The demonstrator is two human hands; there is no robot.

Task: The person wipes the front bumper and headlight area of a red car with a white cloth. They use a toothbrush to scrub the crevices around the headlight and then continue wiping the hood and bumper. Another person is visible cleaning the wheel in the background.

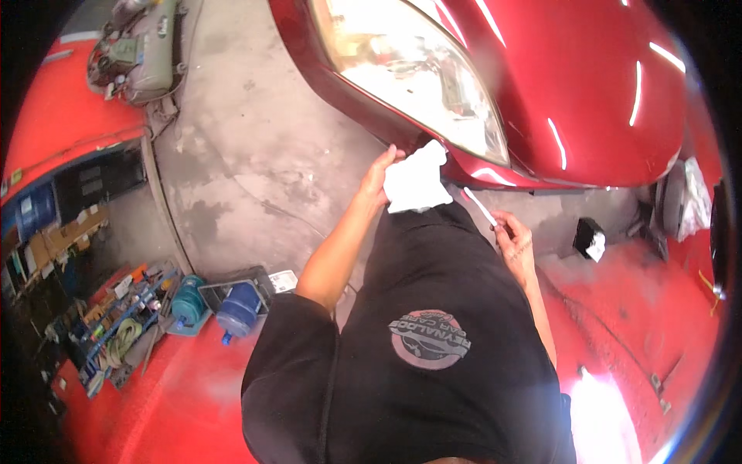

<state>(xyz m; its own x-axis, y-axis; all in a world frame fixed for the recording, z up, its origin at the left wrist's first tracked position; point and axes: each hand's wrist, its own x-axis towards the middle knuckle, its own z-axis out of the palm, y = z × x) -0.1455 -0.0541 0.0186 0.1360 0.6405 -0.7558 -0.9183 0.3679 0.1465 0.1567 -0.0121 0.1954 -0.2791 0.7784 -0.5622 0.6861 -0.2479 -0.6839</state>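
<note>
My left hand (374, 179) is closed on a crumpled white cloth (417, 181), held in front of my body just below the car's headlight (417, 85). The cloth hides most of that hand's fingers. In my right hand (515, 241) is a slim white stick with a reddish tip (481, 207), pinched between thumb and fingers. Its tip points up and left toward the cloth, with a gap between them. Beyond both hands stands the red car (580, 85), its headlight lens bright with glare.
A compressor (151, 62) stands at the far left. A cluttered tool rack (124, 325), a teal water jug (186, 300) and a blue water jug (239, 308) are lower left. On the right, a black box (587, 236) with white material lies near a cable (610, 332) along the floor.
</note>
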